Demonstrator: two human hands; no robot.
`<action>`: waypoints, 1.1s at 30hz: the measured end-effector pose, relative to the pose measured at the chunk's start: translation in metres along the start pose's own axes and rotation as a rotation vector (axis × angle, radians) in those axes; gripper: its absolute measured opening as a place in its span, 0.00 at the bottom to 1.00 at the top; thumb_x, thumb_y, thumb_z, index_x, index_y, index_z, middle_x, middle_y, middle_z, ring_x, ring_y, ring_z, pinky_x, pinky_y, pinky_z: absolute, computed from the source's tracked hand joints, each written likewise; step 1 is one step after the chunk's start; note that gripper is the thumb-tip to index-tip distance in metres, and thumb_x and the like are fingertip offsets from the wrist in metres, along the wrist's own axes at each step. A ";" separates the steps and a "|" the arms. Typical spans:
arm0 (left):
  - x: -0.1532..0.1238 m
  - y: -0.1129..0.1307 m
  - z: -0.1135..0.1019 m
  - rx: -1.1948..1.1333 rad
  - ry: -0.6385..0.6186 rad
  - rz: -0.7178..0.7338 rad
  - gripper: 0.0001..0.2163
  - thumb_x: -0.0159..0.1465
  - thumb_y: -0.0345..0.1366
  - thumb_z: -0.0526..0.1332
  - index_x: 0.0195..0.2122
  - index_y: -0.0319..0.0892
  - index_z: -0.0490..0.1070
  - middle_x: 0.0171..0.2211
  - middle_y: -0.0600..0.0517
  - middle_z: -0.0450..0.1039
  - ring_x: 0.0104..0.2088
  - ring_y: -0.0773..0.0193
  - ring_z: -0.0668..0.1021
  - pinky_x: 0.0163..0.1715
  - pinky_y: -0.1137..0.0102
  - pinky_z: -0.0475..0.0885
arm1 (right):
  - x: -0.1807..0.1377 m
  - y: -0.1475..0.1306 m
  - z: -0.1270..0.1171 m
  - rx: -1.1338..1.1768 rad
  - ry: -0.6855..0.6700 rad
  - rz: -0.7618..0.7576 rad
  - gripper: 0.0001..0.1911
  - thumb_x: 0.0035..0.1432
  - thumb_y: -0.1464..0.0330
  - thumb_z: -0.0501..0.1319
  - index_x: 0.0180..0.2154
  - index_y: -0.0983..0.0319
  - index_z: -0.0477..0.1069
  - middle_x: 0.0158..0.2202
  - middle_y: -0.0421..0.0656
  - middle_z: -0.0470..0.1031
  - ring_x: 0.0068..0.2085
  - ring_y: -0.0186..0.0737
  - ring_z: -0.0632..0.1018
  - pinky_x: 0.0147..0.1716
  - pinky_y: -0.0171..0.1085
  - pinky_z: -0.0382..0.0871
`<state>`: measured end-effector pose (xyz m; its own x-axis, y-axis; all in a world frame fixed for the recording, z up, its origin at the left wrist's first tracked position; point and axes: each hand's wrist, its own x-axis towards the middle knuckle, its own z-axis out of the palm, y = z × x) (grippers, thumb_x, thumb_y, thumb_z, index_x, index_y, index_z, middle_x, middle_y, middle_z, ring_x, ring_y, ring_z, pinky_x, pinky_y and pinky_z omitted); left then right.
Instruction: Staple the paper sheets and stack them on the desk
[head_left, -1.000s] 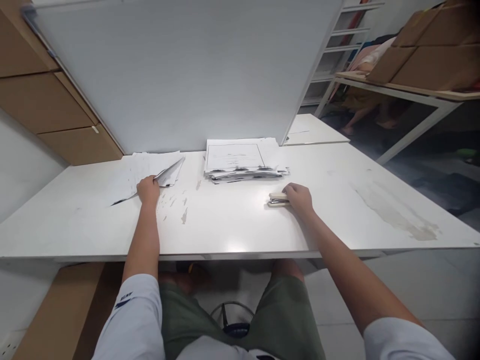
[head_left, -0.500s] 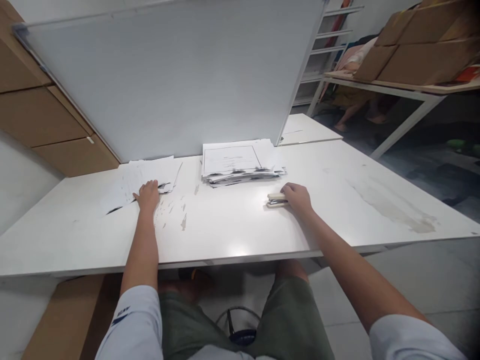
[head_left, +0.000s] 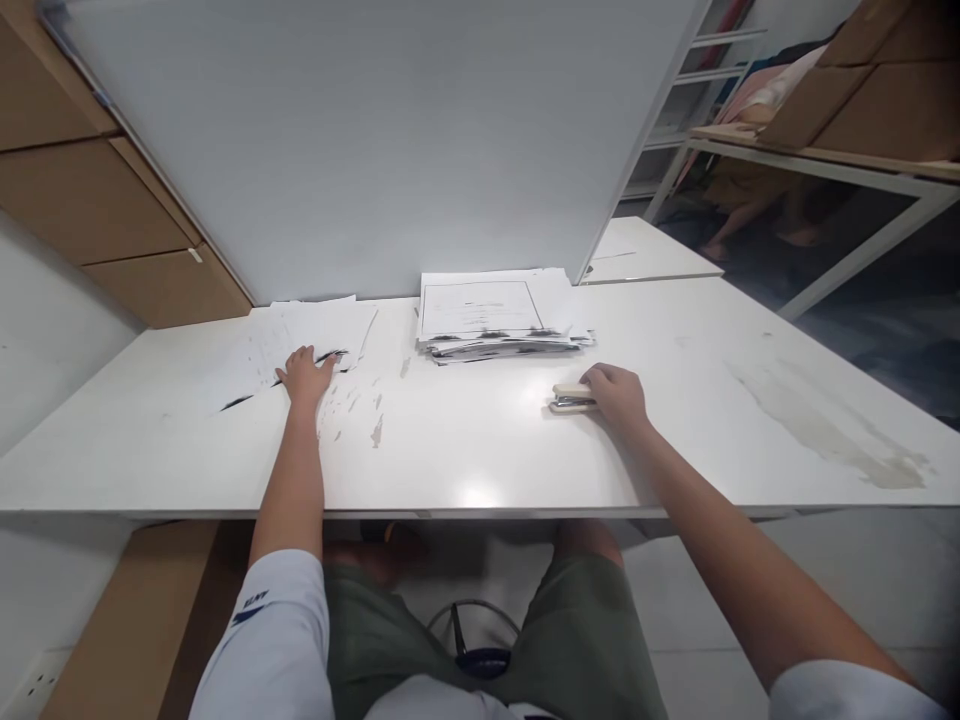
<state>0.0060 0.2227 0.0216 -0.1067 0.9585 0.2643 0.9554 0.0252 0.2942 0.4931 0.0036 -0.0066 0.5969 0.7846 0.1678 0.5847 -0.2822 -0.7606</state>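
Your right hand grips the cream stapler on the surface; your left hand, fingers spread, rests on loose papers, well apart, the thicker stack farther back between them

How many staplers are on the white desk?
1. The stapler is gripped in the right hand, in front of the paper stack, toward its right side. Any behind the whiteboard would be hidden.

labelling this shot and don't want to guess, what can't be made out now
All in the head view:
Rear of the stapler: covered by the right hand.
Print on the paper stack: too small and blurred.
Part of the loose papers: covered by the left hand.
Person at far right: mostly hidden behind cardboard boxes.
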 end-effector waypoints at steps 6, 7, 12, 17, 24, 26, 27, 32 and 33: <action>-0.002 0.004 -0.001 0.037 0.024 -0.013 0.28 0.66 0.52 0.52 0.61 0.40 0.66 0.64 0.36 0.61 0.64 0.38 0.61 0.64 0.40 0.49 | 0.000 0.001 0.000 0.000 -0.007 0.007 0.14 0.47 0.62 0.51 0.22 0.60 0.72 0.25 0.43 0.74 0.33 0.43 0.72 0.31 0.37 0.59; -0.003 0.005 -0.001 0.050 0.030 -0.010 0.27 0.67 0.51 0.51 0.61 0.39 0.66 0.64 0.36 0.62 0.63 0.37 0.62 0.64 0.40 0.49 | 0.000 0.001 0.000 -0.001 -0.008 0.009 0.14 0.47 0.62 0.51 0.22 0.60 0.72 0.25 0.43 0.74 0.33 0.43 0.72 0.32 0.37 0.59; -0.008 0.011 -0.005 0.189 0.101 0.065 0.23 0.70 0.43 0.45 0.53 0.34 0.72 0.54 0.33 0.70 0.56 0.40 0.68 0.61 0.45 0.54 | 0.002 0.006 0.001 0.002 -0.017 0.004 0.14 0.47 0.62 0.51 0.23 0.60 0.73 0.26 0.43 0.75 0.33 0.43 0.72 0.32 0.37 0.59; -0.015 0.021 -0.017 0.294 0.121 0.200 0.20 0.70 0.31 0.42 0.47 0.29 0.72 0.45 0.34 0.73 0.48 0.46 0.72 0.50 0.55 0.63 | 0.005 0.004 0.005 -0.028 0.004 -0.001 0.15 0.50 0.62 0.51 0.25 0.62 0.73 0.26 0.44 0.74 0.32 0.42 0.71 0.31 0.36 0.57; 0.009 0.012 -0.020 0.127 0.060 0.477 0.17 0.67 0.33 0.56 0.54 0.30 0.70 0.50 0.43 0.74 0.47 0.58 0.70 0.49 0.67 0.63 | 0.009 -0.017 0.007 -0.103 0.015 -0.047 0.16 0.57 0.66 0.49 0.27 0.62 0.73 0.28 0.43 0.74 0.33 0.38 0.70 0.30 0.33 0.55; 0.019 0.008 -0.017 0.127 0.020 0.420 0.17 0.66 0.32 0.56 0.54 0.32 0.72 0.48 0.47 0.75 0.42 0.62 0.70 0.48 0.68 0.63 | 0.011 -0.018 0.008 -0.111 0.028 -0.061 0.16 0.57 0.67 0.49 0.27 0.61 0.73 0.28 0.42 0.74 0.32 0.37 0.70 0.30 0.33 0.54; 0.022 0.007 -0.016 0.139 0.010 0.387 0.17 0.66 0.32 0.55 0.54 0.34 0.72 0.45 0.48 0.75 0.40 0.63 0.69 0.47 0.69 0.64 | 0.012 -0.018 0.008 -0.111 0.030 -0.066 0.16 0.57 0.67 0.49 0.27 0.61 0.73 0.28 0.41 0.74 0.32 0.37 0.70 0.30 0.33 0.54; 0.024 0.005 -0.022 0.234 0.038 0.315 0.16 0.68 0.36 0.51 0.47 0.34 0.76 0.31 0.52 0.70 0.29 0.67 0.66 0.35 0.73 0.65 | 0.012 -0.016 0.010 -0.099 0.013 -0.083 0.16 0.58 0.67 0.48 0.27 0.61 0.73 0.27 0.41 0.73 0.31 0.37 0.69 0.29 0.33 0.54; 0.024 0.005 -0.023 0.251 0.050 0.310 0.16 0.67 0.35 0.50 0.44 0.33 0.76 0.30 0.52 0.69 0.28 0.68 0.65 0.33 0.75 0.64 | 0.012 -0.016 0.010 -0.093 0.009 -0.084 0.16 0.58 0.67 0.48 0.27 0.61 0.73 0.27 0.41 0.73 0.31 0.37 0.69 0.29 0.33 0.54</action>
<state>0.0019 0.2391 0.0500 0.1895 0.9170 0.3511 0.9814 -0.1880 -0.0386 0.4853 0.0229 0.0013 0.5483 0.8027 0.2348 0.6813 -0.2658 -0.6820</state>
